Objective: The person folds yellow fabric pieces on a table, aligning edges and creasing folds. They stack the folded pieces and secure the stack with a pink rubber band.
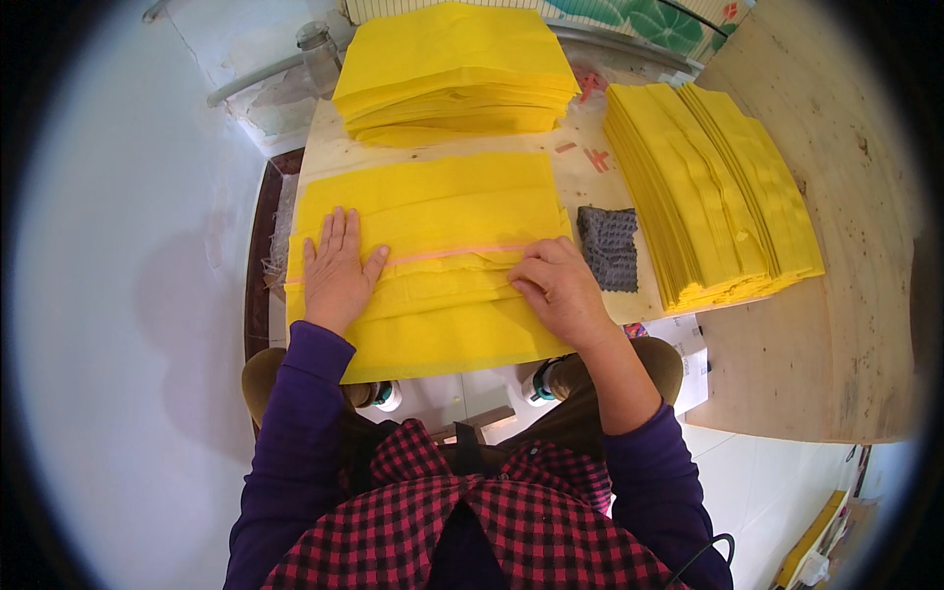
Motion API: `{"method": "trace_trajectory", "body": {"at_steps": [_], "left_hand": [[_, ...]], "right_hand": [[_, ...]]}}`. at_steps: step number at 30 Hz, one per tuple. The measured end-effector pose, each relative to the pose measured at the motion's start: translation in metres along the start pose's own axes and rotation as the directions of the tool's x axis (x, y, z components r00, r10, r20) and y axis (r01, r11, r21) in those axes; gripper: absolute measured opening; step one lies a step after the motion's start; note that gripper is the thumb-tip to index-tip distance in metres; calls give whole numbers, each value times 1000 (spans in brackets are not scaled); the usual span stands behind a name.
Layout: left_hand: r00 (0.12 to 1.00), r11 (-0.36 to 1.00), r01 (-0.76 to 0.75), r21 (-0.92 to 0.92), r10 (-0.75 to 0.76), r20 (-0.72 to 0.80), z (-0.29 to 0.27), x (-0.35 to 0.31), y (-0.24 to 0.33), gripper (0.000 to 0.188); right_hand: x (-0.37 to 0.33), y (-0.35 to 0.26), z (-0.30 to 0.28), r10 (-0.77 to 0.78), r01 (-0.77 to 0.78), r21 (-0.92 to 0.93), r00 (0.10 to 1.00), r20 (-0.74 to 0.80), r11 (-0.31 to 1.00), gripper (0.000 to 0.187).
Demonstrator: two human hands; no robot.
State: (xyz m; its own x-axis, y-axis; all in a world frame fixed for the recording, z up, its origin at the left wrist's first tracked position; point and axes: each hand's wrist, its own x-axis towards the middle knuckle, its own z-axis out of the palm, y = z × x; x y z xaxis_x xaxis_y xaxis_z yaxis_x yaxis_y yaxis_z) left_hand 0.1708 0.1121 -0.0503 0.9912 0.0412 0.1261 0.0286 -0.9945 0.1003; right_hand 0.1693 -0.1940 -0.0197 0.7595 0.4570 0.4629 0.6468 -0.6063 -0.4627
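A yellow cloth-like sheet with several crosswise folds lies in front of me at the table's near edge. A thin pink strip runs across it from left to right. My left hand rests flat on the sheet's left part, fingers spread, over the strip. At the right part, my right hand is closed, with thumb and curled fingers in a pinch by the strip's right end. What lies between those fingertips, if anything, is hidden. A crumpled dark grey patterned cloth lies right of the sheet.
A thick stack of yellow sheets stands at the back. Folded yellow bundles stand at the right. Red tape pieces mark the wooden table. A glass jar stands back left, near the white wall.
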Motion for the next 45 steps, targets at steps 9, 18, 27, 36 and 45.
{"method": "trace_trajectory", "body": {"at_steps": [9, 18, 27, 36, 45], "left_hand": [[1000, 1000, -7, -8, 6, -9, 0, 1, 0, 68], [1000, 999, -8, -32, 8, 1, -1, 1, 0, 71], [1000, 999, -7, -36, 7, 5, -2, 1, 1, 70], [1000, 999, -14, -29, 14, 2, 0, 2, -1, 69], [999, 999, -36, -12, 36, 8, 0, 2, -3, 69]], "right_hand": [[-7, 0, 0, 70, -62, 100, 994, -82, 993, 11], [-13, 5, -3, 79, -61, 129, 987, -137, 990, 21], [-44, 34, -21, 271, -242, 145, 933, -237, 960, 33], [-50, 49, -19, 398, -316, 417, 909, -125, 852, 28], [-50, 56, -9, 499, -352, 636, 865, -59, 686, 10]]}}
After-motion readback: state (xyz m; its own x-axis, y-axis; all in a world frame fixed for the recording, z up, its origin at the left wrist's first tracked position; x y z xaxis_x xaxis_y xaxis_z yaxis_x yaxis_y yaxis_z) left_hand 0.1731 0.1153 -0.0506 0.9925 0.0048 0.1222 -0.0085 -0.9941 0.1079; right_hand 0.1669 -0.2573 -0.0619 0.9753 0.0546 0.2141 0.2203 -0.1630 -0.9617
